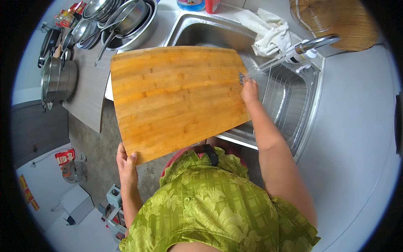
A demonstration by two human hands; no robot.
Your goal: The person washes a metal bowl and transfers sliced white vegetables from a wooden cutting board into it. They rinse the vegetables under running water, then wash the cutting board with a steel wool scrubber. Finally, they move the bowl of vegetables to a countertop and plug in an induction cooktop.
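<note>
A large bamboo cutting board (179, 97) is tilted over the left part of a double stainless steel sink (207, 19). My left hand (127, 159) grips its lower left corner, thumb on the upper face. At the board's right edge is my right hand (250, 89), fingers closed around a grey scrubber (241, 78), probably steel wool, only partly visible, pressed to the board. Water runs from the chrome faucet (318, 44) just beyond that hand.
A wire rack (280, 97) sits in the right basin. White cloth (272, 34) lies on the sink's back rim beside a white bottle (297, 58). Steel bowls and pans (129, 22) are piled at upper left, with a steel pot (59, 80) near the grey counter (85, 82).
</note>
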